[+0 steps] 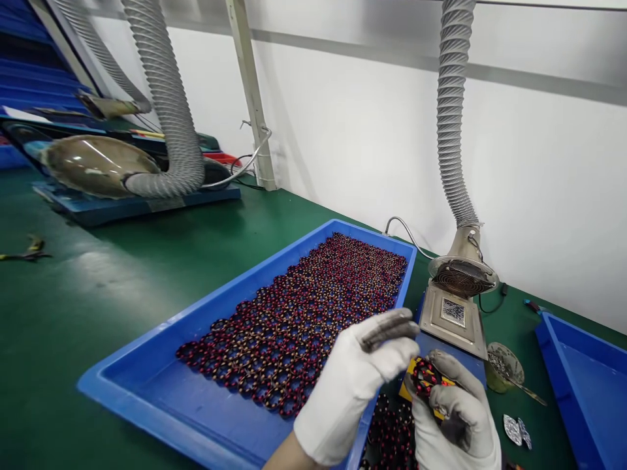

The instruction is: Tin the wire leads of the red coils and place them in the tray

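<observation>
My right hand (453,408), in a white glove with grey-stained fingers, is closed around black ring-shaped coils with red marks (425,377). Yellow pieces (405,386) show beside the coils, partly hidden by the fingers. My left hand (360,372), also gloved and dark at the fingertips, hovers over the right edge of a blue tray (161,405). Its fingers are stretched out with nothing visible in them, close to the coils in my right hand. Many similar coils (313,307) lie in rows in the tray. More coils (389,431) sit in a pile below my hands.
A metal solder pot (453,313) stands under an extraction hose (453,117). Right of it are a small cup with a stick (504,369), crumpled foil pieces (516,431) and another blue tray (588,391). A second hose (164,98) hangs at the left. Pliers (29,251) lie on the green table.
</observation>
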The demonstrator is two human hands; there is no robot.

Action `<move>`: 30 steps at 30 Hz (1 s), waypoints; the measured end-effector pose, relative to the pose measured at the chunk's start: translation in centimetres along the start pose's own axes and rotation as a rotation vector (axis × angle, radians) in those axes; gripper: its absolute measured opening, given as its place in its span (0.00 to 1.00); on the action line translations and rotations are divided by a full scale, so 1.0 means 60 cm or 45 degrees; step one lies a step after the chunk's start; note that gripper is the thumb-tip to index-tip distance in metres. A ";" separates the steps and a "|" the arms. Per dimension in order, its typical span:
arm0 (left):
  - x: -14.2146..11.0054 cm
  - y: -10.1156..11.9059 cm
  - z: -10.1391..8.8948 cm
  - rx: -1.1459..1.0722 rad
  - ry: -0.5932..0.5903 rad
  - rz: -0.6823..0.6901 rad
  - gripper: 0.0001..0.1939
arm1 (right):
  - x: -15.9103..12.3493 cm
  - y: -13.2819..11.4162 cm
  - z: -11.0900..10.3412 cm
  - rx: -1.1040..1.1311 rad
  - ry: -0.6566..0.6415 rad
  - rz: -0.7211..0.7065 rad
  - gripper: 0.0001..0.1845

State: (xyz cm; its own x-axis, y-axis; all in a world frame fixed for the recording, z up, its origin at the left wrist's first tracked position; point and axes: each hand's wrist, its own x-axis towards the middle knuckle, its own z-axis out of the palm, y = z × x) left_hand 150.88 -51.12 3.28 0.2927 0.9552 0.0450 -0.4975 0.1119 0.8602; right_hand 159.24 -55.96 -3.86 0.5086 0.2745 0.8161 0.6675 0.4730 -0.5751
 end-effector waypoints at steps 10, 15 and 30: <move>0.006 -0.001 -0.012 -0.015 0.075 0.073 0.12 | 0.004 0.003 -0.003 -0.010 -0.063 0.013 0.08; 0.002 0.009 -0.008 0.225 -0.126 -0.149 0.12 | 0.002 0.003 -0.004 -0.018 -0.066 -0.007 0.08; 0.004 0.009 -0.012 0.136 0.002 -0.021 0.15 | 0.004 0.000 -0.006 -0.055 -0.105 0.036 0.09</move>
State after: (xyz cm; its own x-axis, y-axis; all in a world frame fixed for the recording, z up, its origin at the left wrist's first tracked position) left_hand 150.10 -50.61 3.42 0.2990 0.9538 0.0299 -0.4026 0.0976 0.9102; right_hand 159.54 -56.20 -3.66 0.4820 0.3563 0.8005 0.6774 0.4280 -0.5983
